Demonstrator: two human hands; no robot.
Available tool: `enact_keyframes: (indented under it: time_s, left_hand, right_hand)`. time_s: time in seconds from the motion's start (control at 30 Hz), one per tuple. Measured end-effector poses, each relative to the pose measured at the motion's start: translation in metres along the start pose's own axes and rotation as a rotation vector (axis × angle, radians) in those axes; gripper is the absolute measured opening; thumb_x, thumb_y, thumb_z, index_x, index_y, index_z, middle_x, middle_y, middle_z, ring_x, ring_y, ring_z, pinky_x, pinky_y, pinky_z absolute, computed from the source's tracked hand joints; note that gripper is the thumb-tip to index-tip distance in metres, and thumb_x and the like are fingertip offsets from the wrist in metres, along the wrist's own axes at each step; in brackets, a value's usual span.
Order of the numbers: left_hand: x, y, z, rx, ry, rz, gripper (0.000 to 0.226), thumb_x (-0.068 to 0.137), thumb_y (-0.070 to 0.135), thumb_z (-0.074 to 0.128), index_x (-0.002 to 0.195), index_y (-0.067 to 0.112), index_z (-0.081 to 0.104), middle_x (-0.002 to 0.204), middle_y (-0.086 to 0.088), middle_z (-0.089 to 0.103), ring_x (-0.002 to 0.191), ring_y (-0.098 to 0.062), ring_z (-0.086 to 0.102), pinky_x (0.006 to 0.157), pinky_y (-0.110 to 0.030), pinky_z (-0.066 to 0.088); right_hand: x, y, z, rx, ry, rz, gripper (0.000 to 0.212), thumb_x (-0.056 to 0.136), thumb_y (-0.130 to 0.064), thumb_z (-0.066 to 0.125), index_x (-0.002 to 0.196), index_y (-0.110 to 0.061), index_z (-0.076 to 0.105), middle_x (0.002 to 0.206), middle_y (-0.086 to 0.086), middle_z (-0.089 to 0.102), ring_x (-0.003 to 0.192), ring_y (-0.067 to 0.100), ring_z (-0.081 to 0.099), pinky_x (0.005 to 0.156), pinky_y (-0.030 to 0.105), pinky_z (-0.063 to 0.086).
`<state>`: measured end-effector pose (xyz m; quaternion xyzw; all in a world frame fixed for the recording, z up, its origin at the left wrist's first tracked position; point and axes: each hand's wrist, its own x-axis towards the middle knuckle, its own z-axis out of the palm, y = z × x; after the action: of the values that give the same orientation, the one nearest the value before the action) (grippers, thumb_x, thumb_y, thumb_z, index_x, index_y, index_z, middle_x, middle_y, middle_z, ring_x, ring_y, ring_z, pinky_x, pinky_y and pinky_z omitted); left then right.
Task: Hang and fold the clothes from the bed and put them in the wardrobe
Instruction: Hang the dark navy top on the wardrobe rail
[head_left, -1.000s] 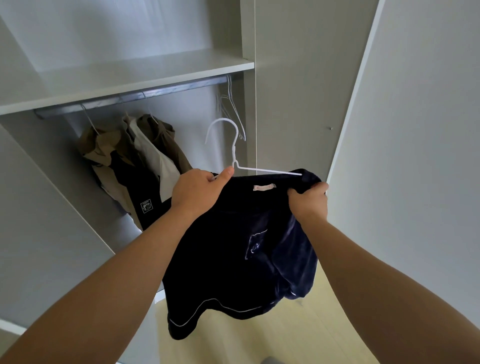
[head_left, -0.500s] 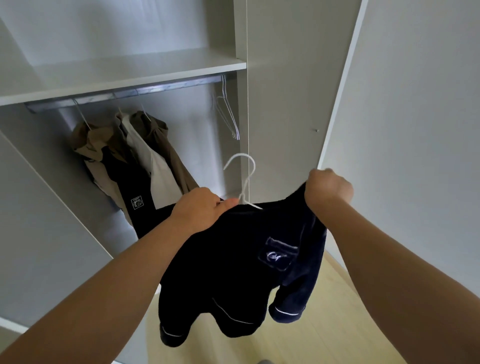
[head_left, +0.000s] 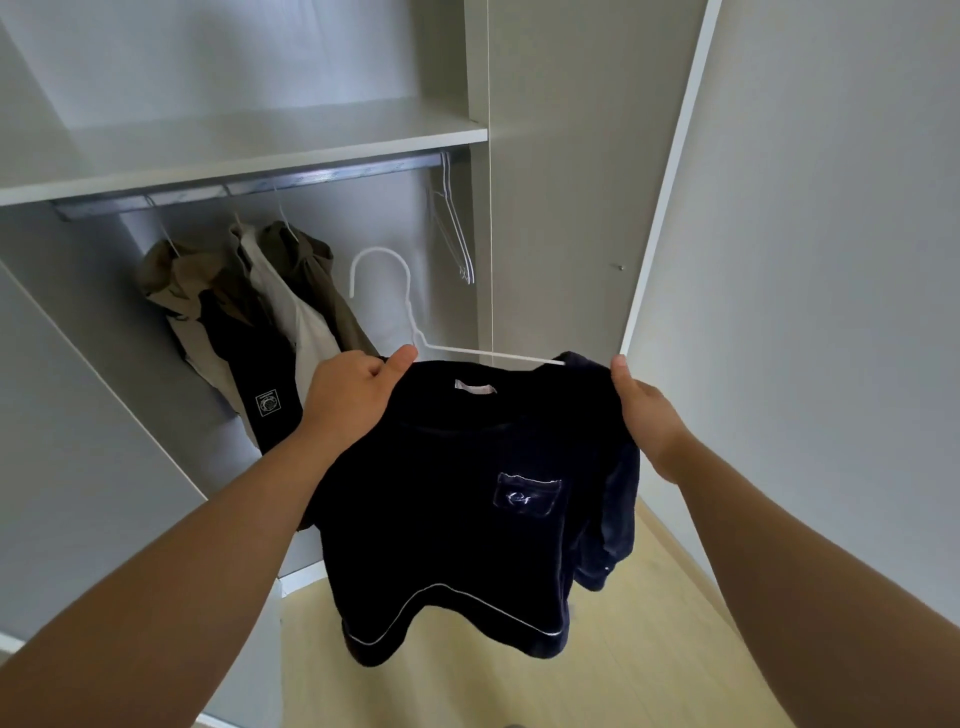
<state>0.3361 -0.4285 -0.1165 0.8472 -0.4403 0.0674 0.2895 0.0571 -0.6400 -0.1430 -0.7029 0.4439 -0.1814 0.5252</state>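
A dark navy top (head_left: 447, 499) with white piping and a chest pocket hangs in front of me on a white wire hanger (head_left: 400, 306), whose hook points up. My left hand (head_left: 353, 395) grips the top's left shoulder together with the hanger near its neck. My right hand (head_left: 644, 410) holds the right shoulder of the top, where the hanger's arm goes into the fabric. Both are held in front of the open wardrobe, below its metal rail (head_left: 249, 184).
Brown, beige and dark garments (head_left: 244, 322) hang on the rail's left part. Empty white hangers (head_left: 454, 228) hang at its right end, beside the divider panel (head_left: 480, 234). A shelf (head_left: 244, 150) lies above the rail. An open wardrobe door (head_left: 810, 260) stands right, wooden floor (head_left: 649, 649) below.
The hanger and top rose from a lowered, tilted position and now hang level. My right hand moved from a fist above the shoulder to holding the shoulder's edge.
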Motion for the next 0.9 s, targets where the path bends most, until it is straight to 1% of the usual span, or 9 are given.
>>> enact_keyframes:
  time_s: [0.1,0.2,0.3,0.37,0.53,0.63,0.7,0.8,0.9]
  left_hand:
    - [0.004,0.001,-0.003,0.033,-0.029,0.008,0.075,0.093,0.074,0.03,0.048,0.014,0.033,0.043,0.0,0.033,0.044,-0.017,0.041,0.049,-0.031,0.029]
    - [0.008,-0.003,-0.008,0.089,-0.068,0.031,0.078,0.091,0.076,0.026,0.048,0.012,0.037,0.045,-0.002,0.037,0.046,-0.019,0.045,0.049,-0.031,0.029]
    - [0.009,-0.008,-0.008,0.109,-0.076,0.041,0.079,0.088,0.078,0.024,0.047,0.013,0.042,0.048,-0.004,0.043,0.049,-0.02,0.05,0.051,-0.032,0.032]
    - [0.01,-0.008,-0.007,0.097,-0.068,0.014,0.082,0.089,0.077,0.026,0.048,0.009,0.045,0.049,-0.007,0.045,0.051,-0.021,0.051,0.052,-0.033,0.034]
    - [0.017,-0.006,-0.006,0.038,0.009,-0.04,0.086,0.092,0.075,0.026,0.053,0.002,0.047,0.051,-0.01,0.046,0.051,-0.022,0.05,0.055,-0.035,0.034]
    - [0.018,0.0,-0.001,0.04,0.011,0.023,0.088,0.09,0.075,0.025,0.055,-0.001,0.051,0.053,-0.012,0.045,0.049,-0.02,0.047,0.051,-0.03,0.031]
    - [0.019,0.005,0.004,0.055,0.014,0.053,0.088,0.089,0.076,0.024,0.055,0.0,0.052,0.056,-0.011,0.046,0.051,-0.018,0.046,0.051,-0.029,0.029]
    - [0.022,0.008,0.009,0.044,-0.004,0.065,0.09,0.088,0.079,0.022,0.055,0.0,0.052,0.06,-0.015,0.049,0.056,-0.022,0.05,0.055,-0.033,0.036]
    - [0.023,0.008,0.012,0.02,0.006,0.042,0.088,0.09,0.077,0.024,0.053,0.001,0.049,0.058,-0.014,0.048,0.055,-0.022,0.05,0.059,-0.038,0.04]
  right_hand:
    - [0.003,0.005,0.004,-0.024,0.055,-0.013,0.063,0.088,-0.082,0.021,0.104,-0.039,0.064,0.102,-0.008,0.067,0.095,0.014,0.062,0.087,0.036,0.046]
    - [0.01,0.007,0.002,-0.081,0.189,-0.112,0.041,0.098,-0.06,0.036,0.089,-0.033,0.065,0.091,-0.003,0.069,0.084,0.018,0.067,0.069,0.032,0.05]
    - [0.013,0.01,0.0,-0.191,0.462,-0.253,0.029,0.101,-0.044,0.037,0.096,-0.023,0.057,0.099,-0.001,0.06,0.086,0.019,0.061,0.073,0.036,0.051]
    - [0.009,0.012,0.004,-0.252,0.518,-0.352,0.03,0.102,-0.046,0.034,0.094,-0.023,0.051,0.096,-0.004,0.053,0.082,0.015,0.055,0.073,0.035,0.048]
    - [-0.001,0.022,0.014,-0.347,0.463,-0.374,0.042,0.096,-0.068,0.034,0.084,-0.03,0.048,0.095,-0.011,0.051,0.083,0.015,0.055,0.082,0.041,0.052]
    - [0.005,0.012,0.015,-0.372,0.52,-0.411,0.052,0.095,-0.07,0.037,0.11,-0.024,0.054,0.114,-0.005,0.056,0.105,0.019,0.055,0.099,0.047,0.046]
    - [0.014,-0.001,0.019,-0.466,0.342,-0.404,0.061,0.095,-0.073,0.03,0.128,-0.026,0.052,0.124,-0.005,0.06,0.114,0.019,0.057,0.105,0.047,0.042]
    - [0.025,-0.016,0.024,-0.467,0.138,-0.309,0.057,0.099,-0.065,0.032,0.128,-0.022,0.054,0.119,0.0,0.064,0.105,0.024,0.059,0.098,0.045,0.048]
    - [0.027,-0.022,0.03,-0.527,0.19,-0.384,0.049,0.103,-0.054,0.033,0.121,-0.013,0.054,0.115,0.005,0.061,0.107,0.029,0.056,0.095,0.045,0.047]
